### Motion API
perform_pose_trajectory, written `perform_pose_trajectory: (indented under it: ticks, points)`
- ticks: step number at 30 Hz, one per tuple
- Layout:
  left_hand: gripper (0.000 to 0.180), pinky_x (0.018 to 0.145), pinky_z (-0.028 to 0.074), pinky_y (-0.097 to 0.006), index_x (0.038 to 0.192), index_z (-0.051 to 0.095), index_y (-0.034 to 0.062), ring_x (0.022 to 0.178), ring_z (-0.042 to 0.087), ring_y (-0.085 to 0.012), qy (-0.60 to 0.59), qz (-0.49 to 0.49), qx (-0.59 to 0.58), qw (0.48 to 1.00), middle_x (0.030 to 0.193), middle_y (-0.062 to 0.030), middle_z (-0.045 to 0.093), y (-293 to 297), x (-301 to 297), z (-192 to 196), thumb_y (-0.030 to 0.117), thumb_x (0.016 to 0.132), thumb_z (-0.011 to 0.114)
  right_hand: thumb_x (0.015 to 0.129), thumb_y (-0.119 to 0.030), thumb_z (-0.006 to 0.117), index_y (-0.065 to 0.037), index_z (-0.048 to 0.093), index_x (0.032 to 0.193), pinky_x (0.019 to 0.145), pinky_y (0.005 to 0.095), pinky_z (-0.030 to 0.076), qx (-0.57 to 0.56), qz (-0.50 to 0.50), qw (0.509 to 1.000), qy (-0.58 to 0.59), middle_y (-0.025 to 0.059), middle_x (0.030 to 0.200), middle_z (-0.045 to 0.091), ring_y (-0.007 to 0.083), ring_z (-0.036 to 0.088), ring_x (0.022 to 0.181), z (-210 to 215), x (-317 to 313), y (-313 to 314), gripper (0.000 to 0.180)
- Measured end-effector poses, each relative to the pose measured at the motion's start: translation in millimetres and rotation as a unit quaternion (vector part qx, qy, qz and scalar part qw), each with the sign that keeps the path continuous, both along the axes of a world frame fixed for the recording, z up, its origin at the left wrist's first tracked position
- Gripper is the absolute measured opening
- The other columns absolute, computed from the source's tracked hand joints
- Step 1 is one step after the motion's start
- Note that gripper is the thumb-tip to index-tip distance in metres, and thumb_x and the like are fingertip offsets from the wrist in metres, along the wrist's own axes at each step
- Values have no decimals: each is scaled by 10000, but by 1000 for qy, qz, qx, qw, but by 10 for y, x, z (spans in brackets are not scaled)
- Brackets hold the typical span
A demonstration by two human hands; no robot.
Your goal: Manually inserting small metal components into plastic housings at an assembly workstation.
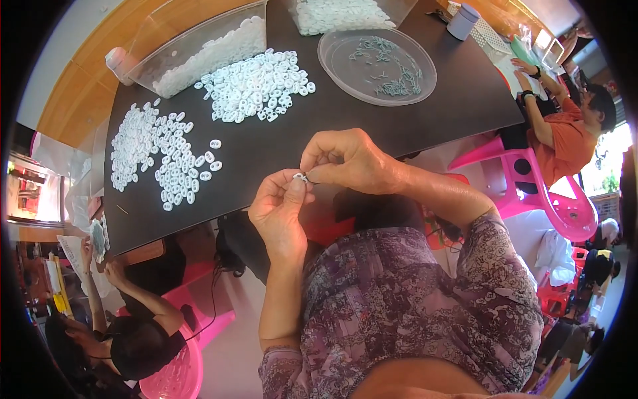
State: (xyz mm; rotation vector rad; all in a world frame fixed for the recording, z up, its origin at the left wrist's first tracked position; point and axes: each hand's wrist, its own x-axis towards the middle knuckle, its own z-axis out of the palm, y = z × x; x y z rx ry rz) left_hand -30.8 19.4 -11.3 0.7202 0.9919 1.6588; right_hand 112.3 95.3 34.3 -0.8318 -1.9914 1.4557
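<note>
My left hand (pixel 280 207) and my right hand (pixel 355 161) meet just off the table's near edge, fingertips touching. Between the left thumb and fingers I pinch a small white plastic piece (pixel 300 177), mostly covered by the fingertips. The right thumb and forefinger close on the same spot; whether they grip the piece or something tiny at it is hidden. Beyond the hands lie two heaps of small white oval pieces with holes, one at the middle (pixel 256 86) and one at the left (pixel 136 143). A round clear tray (pixel 335 76) holds small grey-green pins (pixel 402 83).
On the dark table (pixel 279 149), clear bins (pixel 199 30) of white pieces stand at the far side. A grey-lidded jar (pixel 464 22) is at the far right. One person (pixel 143 346) sits at the left, another (pixel 565 133) at the right, near pink plastic chairs (pixel 525 179).
</note>
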Motion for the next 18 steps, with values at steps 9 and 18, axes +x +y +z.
perform_pose_trajectory:
  ticks: [9,18]
  points:
    - [70,609,434,-190,904,585,-36,667,520,-72,124,73,36,989,792,-28,586,-56,124,-47,30,884,575,795,-47,656,11,604,881,644,207,438,-2,-24,1000,13,21,804,611,48,545,751,-58,-76,-70,117]
    - [68,630,440,-200,911,588,-46,668,523,-84,43,79,14,996,801,-48,597,-31,87,-33,10,879,568,809,-55,622,12,598,888,664,247,463,38,-56,997,21,58,821,598,98,572,762,-216,-131,-74,106]
